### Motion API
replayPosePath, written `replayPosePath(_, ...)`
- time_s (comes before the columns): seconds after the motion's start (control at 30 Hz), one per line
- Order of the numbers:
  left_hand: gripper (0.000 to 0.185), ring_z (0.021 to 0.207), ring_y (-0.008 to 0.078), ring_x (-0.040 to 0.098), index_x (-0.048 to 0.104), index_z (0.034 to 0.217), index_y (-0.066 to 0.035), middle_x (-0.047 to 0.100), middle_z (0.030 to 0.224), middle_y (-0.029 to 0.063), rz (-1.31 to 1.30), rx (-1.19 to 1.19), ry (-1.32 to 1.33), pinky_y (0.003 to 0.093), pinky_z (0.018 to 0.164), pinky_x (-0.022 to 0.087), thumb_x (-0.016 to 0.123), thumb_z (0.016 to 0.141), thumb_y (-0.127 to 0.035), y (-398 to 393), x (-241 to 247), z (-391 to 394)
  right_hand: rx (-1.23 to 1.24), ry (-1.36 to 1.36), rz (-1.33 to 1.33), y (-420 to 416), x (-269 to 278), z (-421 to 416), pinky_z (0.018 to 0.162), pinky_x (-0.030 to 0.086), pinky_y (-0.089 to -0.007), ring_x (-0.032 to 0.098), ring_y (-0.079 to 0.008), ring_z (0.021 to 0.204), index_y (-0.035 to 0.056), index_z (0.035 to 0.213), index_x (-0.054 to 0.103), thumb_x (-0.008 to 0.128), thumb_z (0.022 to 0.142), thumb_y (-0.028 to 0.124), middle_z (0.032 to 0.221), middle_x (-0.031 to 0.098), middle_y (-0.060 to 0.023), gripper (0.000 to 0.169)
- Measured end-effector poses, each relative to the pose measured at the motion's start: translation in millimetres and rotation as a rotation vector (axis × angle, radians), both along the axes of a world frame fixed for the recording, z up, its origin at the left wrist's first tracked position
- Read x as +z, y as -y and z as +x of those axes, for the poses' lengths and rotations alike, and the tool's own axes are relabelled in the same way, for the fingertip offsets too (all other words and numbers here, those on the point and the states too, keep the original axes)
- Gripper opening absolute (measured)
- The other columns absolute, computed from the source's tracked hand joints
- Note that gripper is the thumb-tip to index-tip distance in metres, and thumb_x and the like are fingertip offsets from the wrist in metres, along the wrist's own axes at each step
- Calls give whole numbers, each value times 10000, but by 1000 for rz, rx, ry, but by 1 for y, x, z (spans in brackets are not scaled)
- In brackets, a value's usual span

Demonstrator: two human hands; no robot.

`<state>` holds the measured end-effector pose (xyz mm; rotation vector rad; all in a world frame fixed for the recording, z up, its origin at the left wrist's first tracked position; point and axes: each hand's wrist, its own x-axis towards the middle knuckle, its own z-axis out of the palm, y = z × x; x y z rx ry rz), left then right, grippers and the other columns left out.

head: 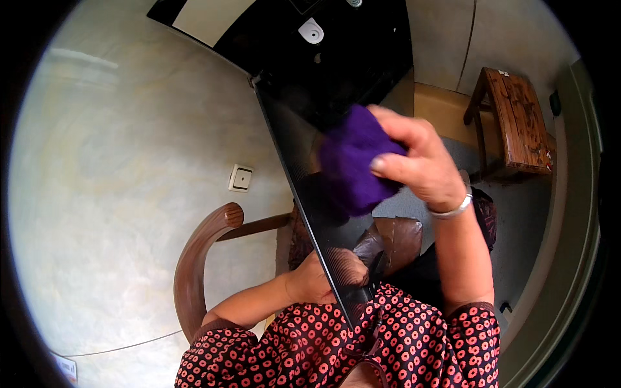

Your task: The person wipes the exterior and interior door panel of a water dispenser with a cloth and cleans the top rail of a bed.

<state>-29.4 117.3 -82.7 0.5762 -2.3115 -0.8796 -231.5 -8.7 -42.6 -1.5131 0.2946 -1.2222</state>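
Observation:
My right hand (417, 160) holds a folded purple cloth (359, 162), slightly blurred, over the glossy black panel (310, 203) that slants down towards my chest. Fingers and thumb pinch the cloth at its right side. The wrist wears a silver-coloured bangle. My left hand (315, 279) is at the panel's lower left edge, near my body; the panel covers part of it, and whether its fingers grip the edge cannot be made out. A thin, lighter rim runs along the panel's left edge. The panel's face is dark and reflective.
A curved wooden armrest (194, 262) stands at the left, beside a wall with a square socket plate (241, 178). A wooden stool (519, 121) is at the upper right. Beyond the panel is a black surface with a white fitting (312, 29). A brown wrapped object (398, 240) lies below the cloth.

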Motion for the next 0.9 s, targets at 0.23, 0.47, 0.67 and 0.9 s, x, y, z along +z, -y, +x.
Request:
replayPosePath(0.23,174,828,294,584,550,859,-45,570,850,93,159,-191,16,402,770,482,597,774,-190,13,-2,-9,-138,96,-218,12,12,87,1033,285,-352,385,-324,1231,-63,1258,415,563,815,383,1322,390,-203,645)
replayPosePath(0.47,156,871,262,564,556,872,-32,547,918,84,17,-279,49,428,896,457,558,764,-145,19,-4,-18,-204,81,-163,33,-40,87,1020,313,-369,423,-358,1194,-74,1150,491,488,841,225,1294,438,-225,429)
replayPosePath(0.67,152,860,261,564,553,863,-23,542,907,88,65,-282,-41,430,897,455,548,765,-140,28,-6,-25,-288,-353,79,52,-146,80,953,373,-358,470,-361,1128,-75,1106,518,461,882,270,1242,461,-224,416)
replayPosePath(0.9,142,862,266,561,548,831,-28,533,897,81,83,-298,53,436,899,453,536,780,-160,23,-11,-27,-211,-335,916,57,-208,64,742,457,-335,595,-291,755,-61,981,596,475,901,350,779,630,-180,436)
